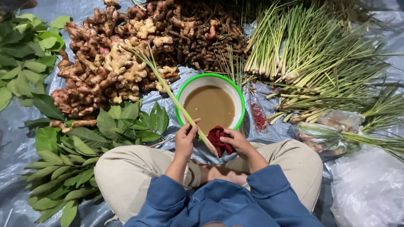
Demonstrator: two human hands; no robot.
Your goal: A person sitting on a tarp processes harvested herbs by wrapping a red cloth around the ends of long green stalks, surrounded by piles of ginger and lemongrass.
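Note:
My left hand grips a long lemongrass stalk that slants up to the left over the ginger. My right hand holds a dark red cloth pressed against the stalk's pale lower end. Just beyond both hands stands a white bowl with a green rim, filled with murky brown water. I sit cross-legged in beige trousers and a blue top.
A heap of ginger and turmeric roots lies at the back. Lemongrass bundles spread to the right. Green leaves cover the left. Red rubber bands lie beside the bowl; plastic bags sit at the right, all on a grey tarp.

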